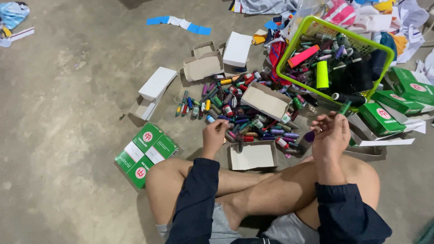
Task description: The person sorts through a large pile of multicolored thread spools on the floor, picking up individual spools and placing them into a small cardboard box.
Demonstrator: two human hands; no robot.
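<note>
I sit cross-legged on a concrete floor. My left hand reaches into a pile of small coloured thread spools and its fingers curl around one or two of them; what it grips is partly hidden. My right hand is raised beside the pile and pinches a thin green spool at the fingertips, with a purple spool tucked under the palm. An open, empty cardboard box lies in front of my shins between the two hands.
A lime-green plastic basket full of larger spools stands at the right. Green cartons lie at my left knee and more green cartons at the right. Open white boxes and cloth scraps lie beyond the pile.
</note>
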